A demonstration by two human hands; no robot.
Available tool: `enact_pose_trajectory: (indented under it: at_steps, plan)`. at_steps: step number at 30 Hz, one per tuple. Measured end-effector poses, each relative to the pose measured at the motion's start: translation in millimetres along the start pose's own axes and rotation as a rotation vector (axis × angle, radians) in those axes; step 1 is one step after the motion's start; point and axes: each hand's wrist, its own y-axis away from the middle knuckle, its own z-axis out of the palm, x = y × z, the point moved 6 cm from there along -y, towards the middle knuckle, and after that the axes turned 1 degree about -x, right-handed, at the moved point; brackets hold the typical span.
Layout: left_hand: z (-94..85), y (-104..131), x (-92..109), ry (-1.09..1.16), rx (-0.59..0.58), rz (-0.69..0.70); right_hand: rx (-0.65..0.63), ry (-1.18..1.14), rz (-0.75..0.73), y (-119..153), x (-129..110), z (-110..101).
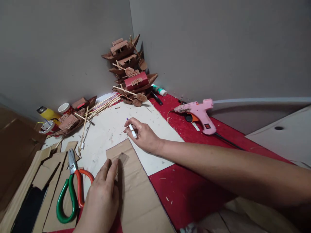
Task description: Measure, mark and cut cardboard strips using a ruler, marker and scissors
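Observation:
My left hand [103, 191] is closed over the left side of a brown cardboard piece [143, 197]. It presses a clear, ruler-like strip [123, 158] against the cardboard; most of that strip is under the fingers. Just beyond the cardboard's far end, my right hand [147, 136] holds a white marker [132, 131] between bent fingers, its purple end pointing away from me. A pair of scissors [74, 184] with one green and one orange handle lies left of my left hand, blades pointing away.
Cardboard scraps [48, 171] lie at the left. Model boats [136, 81] are stacked in the back corner, with thin sticks [104, 105] beside them. A pink glue gun [199, 113] rests on the red cloth [189, 181] at the right. A white sheet [155, 119] covers the middle.

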Motion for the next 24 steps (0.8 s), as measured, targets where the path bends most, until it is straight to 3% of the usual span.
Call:
enact_pose_trajectory:
  at_steps: [3, 6, 11, 14, 18, 24]
  plan:
    - [-4.5, -4.3, -22.1, 0.182, 0.05, -0.158, -0.011, -0.024, 0.022, 0.4, 1.8, 1.9]
    - [-12.5, -10.5, -42.9, 0.533, 0.059, -0.418, -0.036, -0.054, 0.017, 1.7, 0.4, 4.7]
    - [-17.7, -25.4, -42.8, 1.233, 0.022, -0.724, -0.035, -0.126, -0.013, -0.1, -4.2, 3.1]
    - [-14.0, -39.7, -35.0, 1.406, 0.051, -0.751, -0.017, -0.215, -0.018, -2.2, -6.1, 0.1]
    - [5.8, -54.8, -25.3, 1.521, 0.033, -0.716, -0.036, -0.31, 0.02, -2.3, -5.8, 1.6]
    - [27.6, -48.4, -25.8, 1.508, 0.016, -0.709, -0.162, -0.456, 0.058, 2.3, -7.8, 13.2]
